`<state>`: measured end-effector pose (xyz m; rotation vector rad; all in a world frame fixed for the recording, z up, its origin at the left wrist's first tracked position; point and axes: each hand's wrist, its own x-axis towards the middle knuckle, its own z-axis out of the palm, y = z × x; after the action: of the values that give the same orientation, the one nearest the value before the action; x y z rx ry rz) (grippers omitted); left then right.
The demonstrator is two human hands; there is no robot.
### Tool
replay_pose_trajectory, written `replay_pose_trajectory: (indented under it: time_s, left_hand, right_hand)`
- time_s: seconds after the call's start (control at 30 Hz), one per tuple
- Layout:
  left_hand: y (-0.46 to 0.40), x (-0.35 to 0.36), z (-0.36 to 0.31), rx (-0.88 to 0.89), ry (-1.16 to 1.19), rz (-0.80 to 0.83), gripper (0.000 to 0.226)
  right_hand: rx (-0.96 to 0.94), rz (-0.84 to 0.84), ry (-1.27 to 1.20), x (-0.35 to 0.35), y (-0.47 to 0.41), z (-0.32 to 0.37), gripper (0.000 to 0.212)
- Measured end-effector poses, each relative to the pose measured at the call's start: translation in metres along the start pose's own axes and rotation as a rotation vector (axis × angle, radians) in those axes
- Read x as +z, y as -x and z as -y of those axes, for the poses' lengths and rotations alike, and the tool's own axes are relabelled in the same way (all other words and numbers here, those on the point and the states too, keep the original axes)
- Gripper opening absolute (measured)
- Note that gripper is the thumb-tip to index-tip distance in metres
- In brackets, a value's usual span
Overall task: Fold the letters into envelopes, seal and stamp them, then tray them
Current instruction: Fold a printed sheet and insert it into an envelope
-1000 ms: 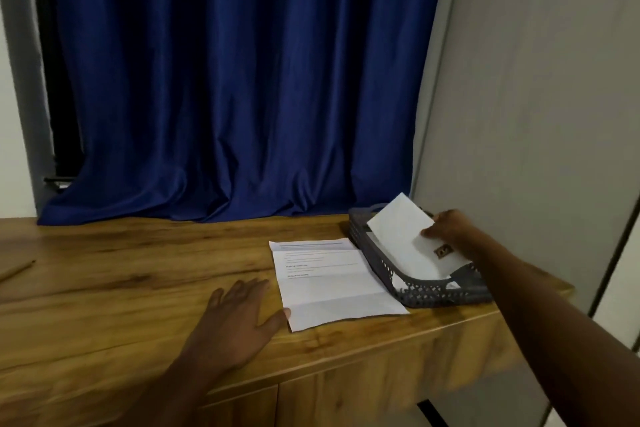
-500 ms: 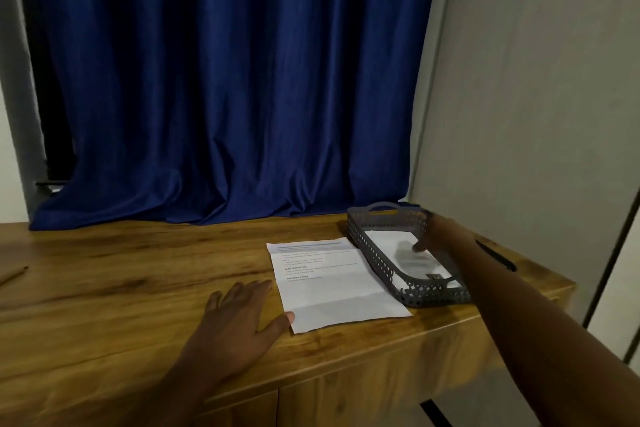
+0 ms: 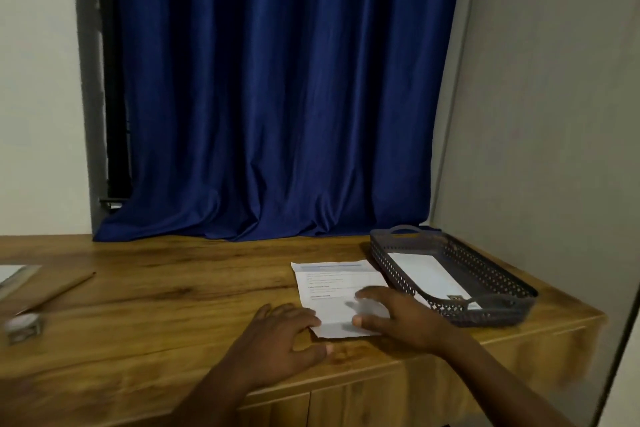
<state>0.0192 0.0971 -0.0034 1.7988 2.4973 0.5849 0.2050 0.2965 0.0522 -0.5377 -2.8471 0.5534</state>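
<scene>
Head view: white printed letter [image 3: 337, 291] lies flat on the wooden desk [image 3: 173, 288] near its front edge, creased across its lower part. Left hand [image 3: 277, 340] rests on the desk, fingers relaxed, fingertips touching the sheet's near-left corner. Right hand [image 3: 398, 317], fingers spread and blurred, lies on the sheet's right half. Just beside it, the grey perforated tray [image 3: 398, 267] holds a stamped white envelope [image 3: 429, 276]. Bare wood extends leftward to a pencil [image 3: 59, 291].

A home room: wooden desk [image 3: 173, 305] beneath blue curtain [image 3: 277, 97].
</scene>
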Motion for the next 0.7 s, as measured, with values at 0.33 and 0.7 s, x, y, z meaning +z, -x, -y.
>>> replay_pose_trajectory:
  time_s: [0.33,0.7]
  left_hand:
    - [0.065,-0.038,0.043,-0.162,0.034,-0.123,0.078]
    - [0.196,-0.100,0.113,-0.227,0.082,-0.046,0.071]
  right_hand:
    - [-0.081,0.140,-0.061,0.030,0.006,0.061,0.078]
    - [-0.327,0.322,-0.377,0.074,-0.044,0.164,0.044]
